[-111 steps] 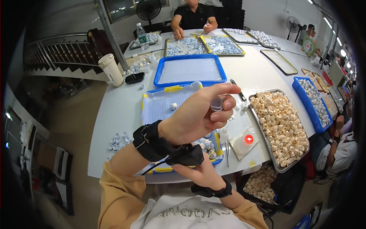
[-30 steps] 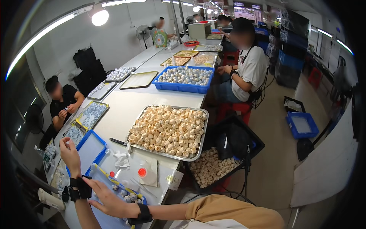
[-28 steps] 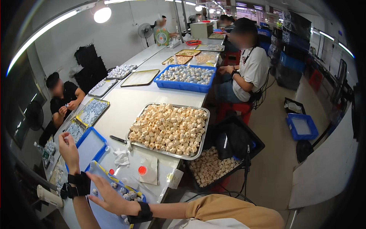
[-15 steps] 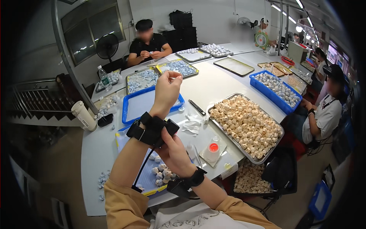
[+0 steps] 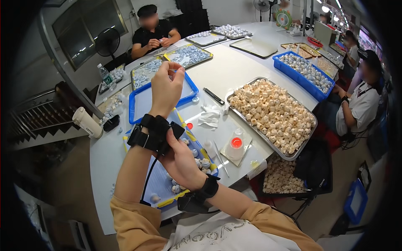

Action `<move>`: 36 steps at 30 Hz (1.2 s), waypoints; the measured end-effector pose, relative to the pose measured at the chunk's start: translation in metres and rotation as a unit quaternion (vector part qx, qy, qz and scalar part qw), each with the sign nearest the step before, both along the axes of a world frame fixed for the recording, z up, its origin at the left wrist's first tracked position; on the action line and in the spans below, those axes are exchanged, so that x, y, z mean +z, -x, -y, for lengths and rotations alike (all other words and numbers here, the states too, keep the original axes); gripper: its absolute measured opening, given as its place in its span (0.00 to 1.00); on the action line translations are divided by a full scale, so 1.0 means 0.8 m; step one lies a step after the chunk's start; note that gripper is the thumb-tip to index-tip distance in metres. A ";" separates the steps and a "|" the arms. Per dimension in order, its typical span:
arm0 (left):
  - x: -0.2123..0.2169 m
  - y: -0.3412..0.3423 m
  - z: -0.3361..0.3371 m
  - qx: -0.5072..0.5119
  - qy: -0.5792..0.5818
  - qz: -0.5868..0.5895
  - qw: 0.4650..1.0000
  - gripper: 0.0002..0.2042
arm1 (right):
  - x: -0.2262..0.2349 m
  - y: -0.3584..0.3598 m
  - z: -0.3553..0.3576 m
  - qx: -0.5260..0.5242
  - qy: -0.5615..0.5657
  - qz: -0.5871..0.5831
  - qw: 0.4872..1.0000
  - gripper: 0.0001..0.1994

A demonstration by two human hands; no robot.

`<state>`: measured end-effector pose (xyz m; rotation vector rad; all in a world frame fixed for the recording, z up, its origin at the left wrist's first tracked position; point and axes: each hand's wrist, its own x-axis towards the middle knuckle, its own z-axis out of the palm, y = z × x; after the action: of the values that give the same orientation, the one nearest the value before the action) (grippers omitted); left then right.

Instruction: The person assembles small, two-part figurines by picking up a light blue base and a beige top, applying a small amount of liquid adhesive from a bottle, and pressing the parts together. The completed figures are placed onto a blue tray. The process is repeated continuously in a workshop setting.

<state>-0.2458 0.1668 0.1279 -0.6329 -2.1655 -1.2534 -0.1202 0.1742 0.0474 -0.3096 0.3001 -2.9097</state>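
Head view shows the left hand (image 5: 166,87) raised upright over the worktop (image 5: 234,71), its fingers (image 5: 178,75) curled narrow; whether they pinch anything I cannot tell. Around that wrist sits a black wrist strap (image 5: 154,133), and the right hand (image 5: 181,161) has its fingers closed on the strap's near edge. Below both hands lies a blue tray with yellow corners (image 5: 161,184) holding small white parts (image 5: 201,161). Just right of it stands a small clear cup with a red centre (image 5: 236,144). Farther right rests a metal tray of cream-coloured pieces (image 5: 272,115). At the far end a person in black (image 5: 153,31) works with both hands.
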 end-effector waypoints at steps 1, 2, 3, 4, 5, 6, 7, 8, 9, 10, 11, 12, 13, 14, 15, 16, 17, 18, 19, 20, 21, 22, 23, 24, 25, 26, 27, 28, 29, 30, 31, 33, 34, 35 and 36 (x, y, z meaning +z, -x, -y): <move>-0.003 0.003 0.001 -0.009 -0.006 -0.004 1.000 0.08 | 0.000 -0.002 0.000 -0.002 -0.008 0.012 1.000 0.19; -0.003 0.005 0.002 -0.027 -0.035 0.040 0.998 0.08 | 0.002 -0.001 0.002 -0.007 -0.008 0.005 1.000 0.19; -0.001 0.009 0.003 -0.045 -0.063 0.083 0.993 0.08 | 0.003 0.001 0.004 -0.011 -0.008 -0.002 1.000 0.18; -0.002 0.010 0.002 -0.065 -0.094 0.128 0.985 0.09 | 0.002 0.001 0.004 -0.018 -0.009 -0.007 1.000 0.18; -0.002 0.008 0.001 -0.082 -0.116 0.162 0.976 0.09 | 0.001 0.002 0.004 -0.016 -0.007 -0.004 1.000 0.18; -0.001 0.003 -0.001 -0.098 -0.138 0.196 0.966 0.09 | -0.002 0.003 0.003 -0.013 -0.004 0.000 1.000 0.18; 0.004 0.000 -0.003 -0.118 -0.158 0.227 0.954 0.09 | -0.002 0.005 0.002 -0.014 -0.001 0.001 1.000 0.18; 0.008 -0.005 -0.005 -0.120 -0.162 0.247 0.948 0.08 | -0.002 0.005 0.001 -0.018 -0.003 0.003 1.000 0.17; 0.011 -0.009 -0.007 -0.123 -0.165 0.266 0.942 0.07 | -0.001 0.005 0.000 -0.023 -0.006 0.005 1.000 0.17; 0.012 -0.012 -0.007 -0.124 -0.169 0.286 0.935 0.06 | -0.001 0.004 0.000 -0.026 -0.008 0.007 1.000 0.17; 0.011 -0.012 -0.008 -0.127 -0.171 0.289 0.933 0.06 | -0.002 0.003 0.000 -0.028 -0.009 0.011 0.999 0.17; 0.009 -0.012 -0.009 -0.129 -0.174 0.292 0.931 0.06 | -0.003 0.003 -0.001 -0.030 -0.011 0.015 0.999 0.16; 0.008 -0.013 -0.008 -0.128 -0.176 0.295 0.930 0.06 | -0.003 0.002 0.000 -0.029 -0.010 0.018 0.999 0.16; 0.008 -0.013 -0.007 -0.124 -0.173 0.290 0.933 0.06 | -0.003 0.001 0.001 -0.029 -0.010 0.018 0.999 0.16; 0.009 -0.014 -0.006 -0.120 -0.170 0.286 0.935 0.06 | -0.002 0.001 0.003 -0.030 -0.010 0.019 0.999 0.16; 0.009 -0.014 -0.007 -0.118 -0.169 0.280 0.937 0.06 | -0.001 0.001 0.003 -0.033 -0.012 0.018 0.999 0.16; 0.010 -0.014 -0.005 -0.116 -0.171 0.279 0.938 0.06 | 0.000 0.001 0.003 -0.027 -0.017 0.013 0.999 0.16; 0.012 -0.014 -0.001 -0.115 -0.171 0.278 0.938 0.06 | 0.001 0.001 0.004 -0.022 -0.023 0.008 0.999 0.16; 0.012 -0.015 0.000 -0.116 -0.171 0.280 0.937 0.06 | 0.001 0.000 0.004 -0.019 -0.028 0.005 0.999 0.16; 0.012 -0.016 0.000 -0.121 -0.176 0.284 0.935 0.06 | 0.001 -0.001 0.002 -0.021 -0.036 0.011 0.999 0.16; 0.012 -0.017 0.000 -0.125 -0.179 0.288 0.932 0.06 | 0.002 -0.002 0.001 -0.023 -0.044 0.016 0.999 0.16; 0.010 -0.015 -0.005 -0.133 -0.179 0.294 0.930 0.06 | 0.000 -0.001 -0.002 -0.028 -0.049 0.022 0.998 0.16; 0.006 -0.014 -0.008 -0.135 -0.169 0.300 0.929 0.06 | -0.008 0.004 -0.003 -0.023 -0.056 0.016 0.998 0.17; 0.001 -0.013 0.001 -0.144 -0.181 0.304 0.924 0.06 | -0.008 0.004 0.005 -0.019 -0.080 0.030 0.996 0.17; 0.005 -0.016 0.005 -0.149 -0.166 0.312 0.924 0.06 | -0.011 0.005 0.011 -0.016 -0.080 0.011 0.997 0.18; 0.006 -0.018 0.005 -0.155 -0.169 0.313 0.922 0.07 | -0.021 0.008 0.014 -0.024 -0.086 -0.004 0.996 0.19; -0.003 -0.010 -0.008 -0.168 -0.160 0.312 0.921 0.06 | -0.026 0.008 0.004 -0.045 -0.111 0.027 0.992 0.20; 0.008 -0.014 0.009 -0.157 -0.172 0.302 0.924 0.06 | -0.005 -0.003 0.016 -0.032 -0.119 0.035 0.992 0.21; 0.002 -0.007 0.015 -0.149 -0.183 0.301 0.924 0.05 | -0.010 0.001 0.021 -0.032 -0.125 0.035 0.991 0.23; 0.010 -0.010 -0.004 -0.176 -0.186 0.310 0.916 0.05 | -0.009 0.002 0.008 -0.048 -0.133 0.035 0.989 0.24; 0.000 -0.002 0.011 -0.169 -0.178 0.310 0.918 0.05 | -0.019 0.008 0.017 -0.025 -0.139 0.037 0.989 0.24; -0.003 -0.004 0.000 -0.183 -0.186 0.310 0.914 0.05 | -0.017 0.005 0.006 -0.023 -0.137 0.040 0.989 0.25; -0.005 -0.005 0.002 -0.183 -0.187 0.306 0.915 0.05 | -0.020 0.005 0.008 -0.013 -0.137 0.041 0.990 0.25; -0.007 -0.002 0.005 -0.176 -0.190 0.299 0.919 0.05 | -0.023 0.006 0.010 -0.002 -0.136 0.041 0.990 0.25; -0.008 0.004 0.009 -0.167 -0.192 0.292 0.922 0.05 | -0.025 0.008 0.012 0.009 -0.136 0.042 0.990 0.25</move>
<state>-0.2490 0.1594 0.1211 -0.5159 -2.2013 -2.2183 -0.1263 0.1649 0.0271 -0.1455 0.6661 -2.8061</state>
